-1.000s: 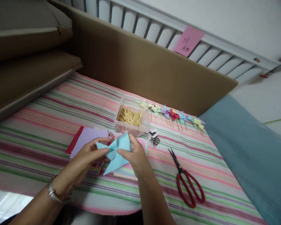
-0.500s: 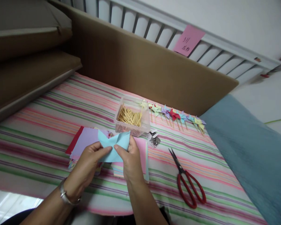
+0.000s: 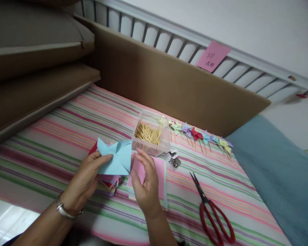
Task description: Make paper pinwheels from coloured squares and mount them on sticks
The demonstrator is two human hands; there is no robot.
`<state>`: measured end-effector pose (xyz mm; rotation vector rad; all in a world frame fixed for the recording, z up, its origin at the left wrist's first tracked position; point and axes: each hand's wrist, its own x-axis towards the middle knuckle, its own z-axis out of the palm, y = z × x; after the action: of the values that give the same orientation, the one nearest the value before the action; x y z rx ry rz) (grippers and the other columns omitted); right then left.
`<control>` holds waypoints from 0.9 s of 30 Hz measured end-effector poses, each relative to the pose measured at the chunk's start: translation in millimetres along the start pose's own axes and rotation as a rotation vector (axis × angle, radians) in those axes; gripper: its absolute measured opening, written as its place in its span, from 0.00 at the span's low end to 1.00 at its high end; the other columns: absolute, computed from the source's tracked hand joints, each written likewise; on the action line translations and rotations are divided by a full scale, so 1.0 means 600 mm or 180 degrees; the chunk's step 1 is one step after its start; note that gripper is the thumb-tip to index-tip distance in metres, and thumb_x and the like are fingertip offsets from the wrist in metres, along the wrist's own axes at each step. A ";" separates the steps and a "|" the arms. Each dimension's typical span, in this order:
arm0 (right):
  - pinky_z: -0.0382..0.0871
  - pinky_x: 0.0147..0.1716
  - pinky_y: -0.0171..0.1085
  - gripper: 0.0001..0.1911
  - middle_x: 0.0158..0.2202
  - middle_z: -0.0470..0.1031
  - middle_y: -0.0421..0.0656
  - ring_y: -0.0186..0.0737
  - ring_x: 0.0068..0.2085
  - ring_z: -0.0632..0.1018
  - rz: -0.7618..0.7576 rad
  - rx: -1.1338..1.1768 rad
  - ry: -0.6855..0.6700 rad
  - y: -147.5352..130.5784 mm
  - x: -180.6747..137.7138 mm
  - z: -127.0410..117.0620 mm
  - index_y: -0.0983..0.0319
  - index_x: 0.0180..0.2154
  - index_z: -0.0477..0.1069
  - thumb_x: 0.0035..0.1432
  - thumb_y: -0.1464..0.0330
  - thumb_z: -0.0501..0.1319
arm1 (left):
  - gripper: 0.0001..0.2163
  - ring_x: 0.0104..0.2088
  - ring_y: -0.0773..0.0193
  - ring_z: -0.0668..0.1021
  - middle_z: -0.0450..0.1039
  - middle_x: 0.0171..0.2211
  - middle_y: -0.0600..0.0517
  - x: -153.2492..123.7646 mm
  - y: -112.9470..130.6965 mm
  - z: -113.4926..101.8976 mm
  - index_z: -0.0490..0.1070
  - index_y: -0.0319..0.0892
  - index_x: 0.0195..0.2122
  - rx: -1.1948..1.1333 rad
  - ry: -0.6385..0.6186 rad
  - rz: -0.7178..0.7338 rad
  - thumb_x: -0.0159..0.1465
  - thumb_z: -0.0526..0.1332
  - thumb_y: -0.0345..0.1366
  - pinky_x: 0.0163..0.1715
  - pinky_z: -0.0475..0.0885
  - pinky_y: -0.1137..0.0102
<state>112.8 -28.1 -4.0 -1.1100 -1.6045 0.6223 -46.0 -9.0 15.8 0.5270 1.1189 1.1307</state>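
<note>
A light blue square of paper [image 3: 118,160], slit from its corners and partly bent up, is pinched in my left hand [image 3: 89,171] by its left side. My right hand [image 3: 146,181] is beside the paper's right edge, thumb and fingers apart, with nothing in it. Below the blue paper, a pile of coloured paper [image 3: 110,182] is mostly covered by it and by my left hand. Under my right hand lies a stack with a pink sheet [image 3: 157,171] on top. A clear plastic box [image 3: 165,136] of short wooden sticks [image 3: 149,133] stands just beyond.
Red-handled scissors [image 3: 207,203] lie on the right of the striped cloth [image 3: 169,218]. A small packet of metal pieces [image 3: 175,162] sits near the box. Several paper pinwheels [image 3: 196,133] line the back, before a brown board [image 3: 169,78].
My right hand has let go of the blue paper and opened beside it. My left hand still holds the paper, now lying flatter. The whole view has shifted slightly.
</note>
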 end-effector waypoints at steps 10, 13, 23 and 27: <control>0.54 0.59 0.51 0.17 0.63 0.52 0.43 0.47 0.63 0.56 -0.0334 -0.0775 -0.0484 -0.003 -0.005 0.011 0.56 0.41 0.70 0.53 0.80 0.54 | 0.08 0.17 0.64 0.73 0.72 0.17 0.55 0.000 0.010 -0.006 0.72 0.37 0.29 -0.0107 0.0045 0.0022 0.49 0.67 0.34 0.14 0.69 0.72; 0.53 0.59 0.52 0.13 0.64 0.52 0.41 0.47 0.63 0.55 -0.0383 -0.0767 -0.0492 0.001 -0.003 0.007 0.56 0.38 0.72 0.54 0.77 0.56 | 0.13 0.17 0.64 0.73 0.74 0.19 0.52 0.000 0.009 -0.006 0.73 0.36 0.36 0.0004 -0.0084 -0.0072 0.50 0.67 0.35 0.13 0.68 0.72; 0.51 0.59 0.53 0.05 0.63 0.55 0.42 0.48 0.64 0.54 0.0094 -0.0532 -0.0488 -0.001 0.002 0.000 0.56 0.32 0.76 0.55 0.71 0.61 | 0.12 0.17 0.64 0.75 0.76 0.19 0.51 0.009 -0.011 -0.002 0.75 0.35 0.31 0.0366 -0.0051 -0.0007 0.46 0.69 0.35 0.19 0.70 0.72; 0.48 0.60 0.53 0.01 0.64 0.55 0.44 0.48 0.64 0.53 0.0495 -0.0452 -0.0325 -0.001 0.004 0.006 0.58 0.28 0.75 0.51 0.70 0.65 | 0.10 0.18 0.67 0.74 0.76 0.20 0.53 0.012 -0.021 0.000 0.75 0.37 0.29 0.0409 -0.0077 0.0078 0.47 0.69 0.35 0.20 0.69 0.74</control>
<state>109.3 -25.9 -3.7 -1.3360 -1.6811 0.6845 -40.8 -7.2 2.5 0.6545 1.1722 1.0754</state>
